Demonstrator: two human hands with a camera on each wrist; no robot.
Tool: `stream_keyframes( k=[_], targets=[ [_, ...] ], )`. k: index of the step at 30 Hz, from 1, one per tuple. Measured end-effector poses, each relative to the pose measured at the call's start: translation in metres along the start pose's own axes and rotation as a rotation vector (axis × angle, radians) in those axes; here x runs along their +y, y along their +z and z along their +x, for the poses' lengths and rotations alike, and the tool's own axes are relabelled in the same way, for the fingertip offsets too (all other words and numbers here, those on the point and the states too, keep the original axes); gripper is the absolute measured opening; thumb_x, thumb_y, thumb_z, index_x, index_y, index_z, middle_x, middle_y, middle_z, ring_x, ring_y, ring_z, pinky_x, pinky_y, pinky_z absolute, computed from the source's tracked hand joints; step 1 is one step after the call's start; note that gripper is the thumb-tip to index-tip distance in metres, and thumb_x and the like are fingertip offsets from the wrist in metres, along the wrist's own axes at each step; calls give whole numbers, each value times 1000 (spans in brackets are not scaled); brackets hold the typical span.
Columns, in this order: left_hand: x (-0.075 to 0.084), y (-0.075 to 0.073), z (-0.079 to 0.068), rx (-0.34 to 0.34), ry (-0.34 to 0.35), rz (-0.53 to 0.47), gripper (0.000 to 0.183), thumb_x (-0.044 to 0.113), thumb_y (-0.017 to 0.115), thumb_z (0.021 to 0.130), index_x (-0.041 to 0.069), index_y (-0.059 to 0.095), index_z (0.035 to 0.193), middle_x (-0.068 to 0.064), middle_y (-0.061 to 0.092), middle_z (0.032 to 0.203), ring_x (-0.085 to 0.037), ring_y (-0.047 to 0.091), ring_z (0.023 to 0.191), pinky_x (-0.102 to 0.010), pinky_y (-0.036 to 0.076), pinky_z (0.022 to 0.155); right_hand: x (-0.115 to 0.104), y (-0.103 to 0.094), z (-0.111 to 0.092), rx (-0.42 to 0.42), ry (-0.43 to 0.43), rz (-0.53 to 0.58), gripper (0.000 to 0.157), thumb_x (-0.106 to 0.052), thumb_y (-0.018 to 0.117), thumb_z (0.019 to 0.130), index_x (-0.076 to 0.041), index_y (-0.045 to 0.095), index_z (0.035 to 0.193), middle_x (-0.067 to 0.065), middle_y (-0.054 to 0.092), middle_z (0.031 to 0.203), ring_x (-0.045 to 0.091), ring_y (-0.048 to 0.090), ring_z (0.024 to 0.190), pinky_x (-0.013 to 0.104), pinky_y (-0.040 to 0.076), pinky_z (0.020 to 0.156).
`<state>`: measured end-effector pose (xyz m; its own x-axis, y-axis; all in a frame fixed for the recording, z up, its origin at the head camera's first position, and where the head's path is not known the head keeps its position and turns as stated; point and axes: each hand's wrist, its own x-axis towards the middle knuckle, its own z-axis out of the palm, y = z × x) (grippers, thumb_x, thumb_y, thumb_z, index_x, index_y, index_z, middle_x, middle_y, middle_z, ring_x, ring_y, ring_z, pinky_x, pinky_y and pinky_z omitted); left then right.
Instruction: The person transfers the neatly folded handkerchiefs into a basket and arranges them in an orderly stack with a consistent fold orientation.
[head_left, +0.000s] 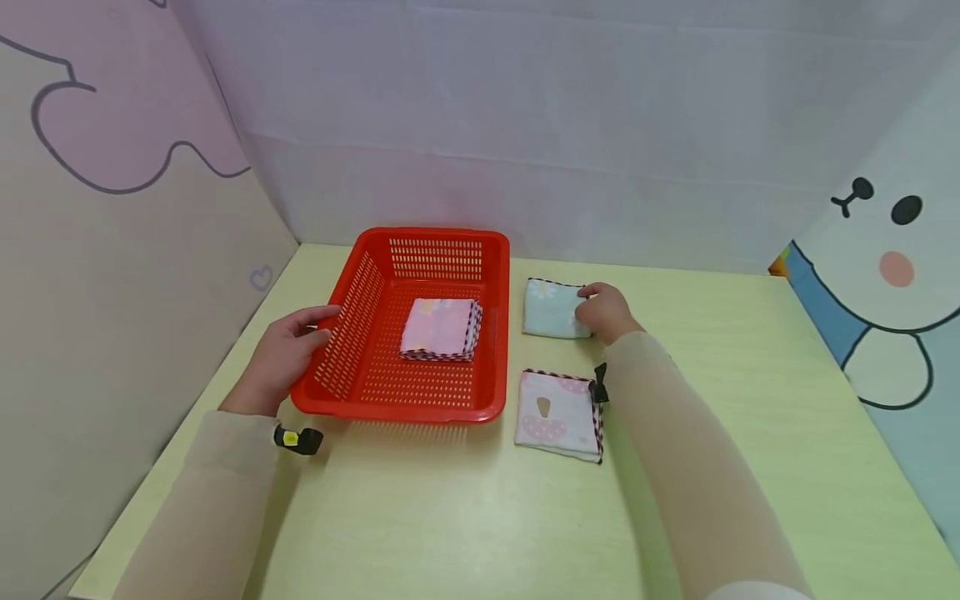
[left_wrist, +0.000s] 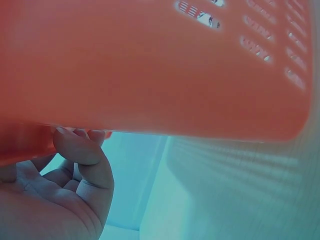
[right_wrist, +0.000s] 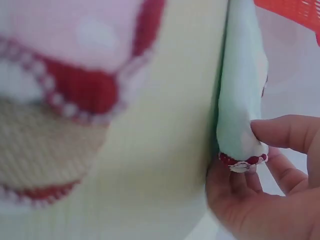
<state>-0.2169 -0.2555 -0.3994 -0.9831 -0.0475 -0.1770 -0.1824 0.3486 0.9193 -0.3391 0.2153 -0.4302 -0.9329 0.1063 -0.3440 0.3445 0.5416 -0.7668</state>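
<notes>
My left hand (head_left: 273, 364) grips the left rim of a red slotted plastic basket (head_left: 408, 414); in the left wrist view its thumb and fingers curl around the edge of the basket (left_wrist: 150, 90). Inside the basket lies a folded pink towel (head_left: 437, 327) with checkered trim. To the right of the basket, my right hand (head_left: 606, 313) pinches the right edge of a folded mint-green towel (head_left: 551, 310). Up close, the thumb is on top of the mint-green towel (right_wrist: 242, 90) and fingers reach beneath it. Nearer my body lies a folded white-and-pink towel (head_left: 558, 417), partly under the right wrist strap in view.
The pale yellow-green table (head_left: 465, 517) meets a white-lilac back wall (head_left: 525, 125). Side panels with cartoon drawings (head_left: 896, 268) stand at left and right. Each wrist wears a small black strap; the left strap (head_left: 298, 440) has a yellow tag.
</notes>
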Motion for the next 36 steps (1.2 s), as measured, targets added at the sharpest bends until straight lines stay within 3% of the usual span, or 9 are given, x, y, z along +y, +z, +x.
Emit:
stream_keyframes(
  k=[5,8,12,16,21,28,36],
  targets=[
    [0,0,0,-7,-3,-2,47,25,47,110,19,47,156,-16,46,148,-38,54,120,-31,59,84,3,-5,-4,-47,17,135,59,-1,60,93,-6,47,151,21,38,156,33,44,121,38,46,91],
    [0,0,0,-10,-2,-2,47,24,47,109,19,47,156,-16,46,149,-38,54,120,-32,59,84,5,-7,-5,-80,20,258,64,-1,60,95,-6,41,157,20,32,161,32,41,132,39,45,101],
    [1,1,-1,-10,0,-6,46,25,47,110,19,47,156,-16,46,148,-38,54,120,-32,59,84,5,-7,-2,-117,39,448,66,3,57,97,-7,36,160,15,23,167,29,33,143,40,41,109],
    [1,1,-1,-11,0,-2,46,25,47,110,19,47,155,-16,47,148,-38,54,120,-31,59,84,6,-6,0,-152,64,538,64,6,53,98,-9,38,159,11,21,168,27,31,144,38,39,112],
    [1,2,1,-14,-8,-2,46,25,47,110,20,48,155,-15,46,149,-37,53,120,-31,59,84,8,-5,-2,-189,64,562,61,7,50,99,-10,44,157,6,21,169,24,32,143,34,42,104],
    [1,-1,0,-10,-3,8,46,24,47,110,19,48,155,-16,47,147,-38,53,120,-31,59,83,7,-3,-4,-178,54,511,58,4,53,100,-12,48,155,9,29,165,26,41,136,40,44,107],
    [3,-2,-1,-10,-2,8,46,24,47,109,18,47,156,-16,46,147,-38,54,120,-31,59,84,8,-2,-9,-163,22,484,53,2,51,102,-11,51,153,8,40,158,21,49,111,30,47,82]
  ],
)
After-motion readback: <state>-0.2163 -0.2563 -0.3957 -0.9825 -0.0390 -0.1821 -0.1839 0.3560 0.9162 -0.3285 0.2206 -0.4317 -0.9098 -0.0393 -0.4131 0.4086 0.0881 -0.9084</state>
